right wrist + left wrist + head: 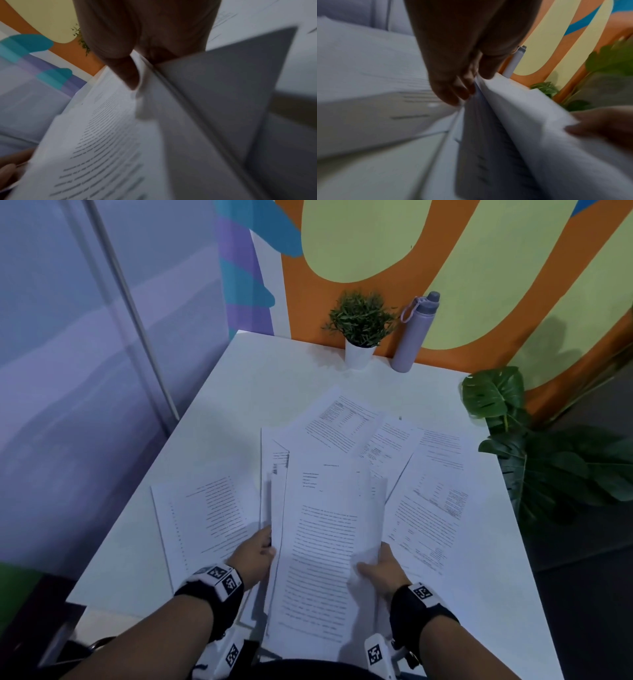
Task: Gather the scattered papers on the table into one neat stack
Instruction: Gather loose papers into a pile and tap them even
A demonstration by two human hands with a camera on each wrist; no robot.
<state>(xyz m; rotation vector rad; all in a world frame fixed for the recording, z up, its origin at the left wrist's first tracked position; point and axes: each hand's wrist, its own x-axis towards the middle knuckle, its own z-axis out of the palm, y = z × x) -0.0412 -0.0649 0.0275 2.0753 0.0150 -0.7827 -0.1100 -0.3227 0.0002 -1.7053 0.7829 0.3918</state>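
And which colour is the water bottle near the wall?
Pale lilac water bottle, seen best in the head view.

White table [260, 378], its far edge against the wall. Back wall [479, 302]: orange ground painted with large pale yellow-green rounded shapes; teal and purple shapes on a white strip at its left end. Left side: frosted glass panel [85, 354] with a slanting metal bar [130, 309]. Dark grey floor [582, 594] to the right of the table. Large-leaved green plant [534, 453] on the floor by the table's right edge. Lighting dim and bluish.
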